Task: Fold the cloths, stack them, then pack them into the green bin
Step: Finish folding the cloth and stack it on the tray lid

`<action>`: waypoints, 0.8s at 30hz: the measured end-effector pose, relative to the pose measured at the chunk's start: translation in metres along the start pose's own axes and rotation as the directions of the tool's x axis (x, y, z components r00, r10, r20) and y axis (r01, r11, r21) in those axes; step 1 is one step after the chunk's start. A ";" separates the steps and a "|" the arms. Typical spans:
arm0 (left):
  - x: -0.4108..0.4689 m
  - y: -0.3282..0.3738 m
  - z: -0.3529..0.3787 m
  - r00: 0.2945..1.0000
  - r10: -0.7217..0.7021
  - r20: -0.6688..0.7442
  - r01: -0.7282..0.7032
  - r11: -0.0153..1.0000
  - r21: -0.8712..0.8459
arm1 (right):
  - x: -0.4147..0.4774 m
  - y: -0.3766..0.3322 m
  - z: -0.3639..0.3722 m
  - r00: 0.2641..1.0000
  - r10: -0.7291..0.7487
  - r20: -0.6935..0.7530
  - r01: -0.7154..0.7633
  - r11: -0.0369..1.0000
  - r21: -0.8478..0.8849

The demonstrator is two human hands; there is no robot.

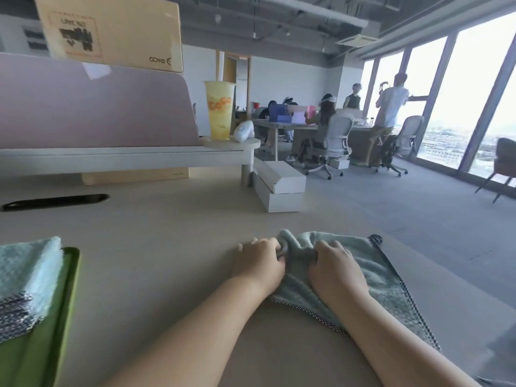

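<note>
A grey-green cloth (374, 277) with a dark checked hem lies on the beige table near its right edge, bunched at its far left corner. My left hand (258, 265) pinches that bunched corner. My right hand (336, 265) grips a fold of the cloth just to the right. At the far left stands the green bin (68, 277), holding a stack of folded light blue-green cloths (28, 275) with checked hems.
A raised shelf with a pink divider (92, 104) runs across the back, bearing a yellow drink cup (219, 110) and a cardboard box (111, 29). Two white boxes (279, 185) sit at the table's far right. A cable slot (55, 201) is at back left.
</note>
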State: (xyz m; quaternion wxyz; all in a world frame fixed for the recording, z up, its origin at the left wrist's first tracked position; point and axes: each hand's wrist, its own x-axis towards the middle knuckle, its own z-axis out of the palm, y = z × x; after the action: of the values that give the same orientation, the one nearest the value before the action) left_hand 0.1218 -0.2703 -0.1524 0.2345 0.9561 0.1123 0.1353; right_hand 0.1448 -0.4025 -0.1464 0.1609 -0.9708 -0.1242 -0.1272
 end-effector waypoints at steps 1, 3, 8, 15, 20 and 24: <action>-0.004 -0.002 -0.003 0.999 0.008 -0.034 -0.009 0.999 -0.043 | 0.001 -0.003 0.001 1.000 -0.020 -0.022 0.020 1.000 0.007; -0.010 -0.003 -0.009 0.995 -0.002 -0.102 -0.014 0.989 -0.149 | 0.001 -0.007 0.001 0.997 -0.058 -0.055 0.060 0.998 0.027; -0.020 -0.006 -0.029 0.962 -0.088 -0.259 -0.022 0.919 -0.394 | -0.011 -0.018 -0.005 0.983 -0.155 -0.099 0.171 0.969 0.177; -0.043 -0.051 -0.084 0.903 -0.072 -0.424 -0.069 0.949 -0.307 | -0.033 -0.077 -0.007 0.954 -0.285 -0.092 0.299 0.887 0.352; -0.060 -0.097 -0.149 0.872 -0.078 -0.483 -0.041 0.972 -0.231 | -0.033 -0.151 -0.018 0.914 -0.380 -0.143 0.396 0.751 0.529; -0.065 -0.134 -0.219 0.888 -0.245 -0.389 0.073 0.911 -0.406 | -0.023 -0.214 -0.040 0.814 -0.581 0.018 0.439 0.635 0.636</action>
State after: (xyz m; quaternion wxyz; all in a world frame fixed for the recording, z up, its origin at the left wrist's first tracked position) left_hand -0.0274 -0.0808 -0.0432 0.3949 0.8257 0.2123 0.3423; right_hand 0.0552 -0.2247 -0.0561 0.4044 -0.7985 -0.4458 -0.0121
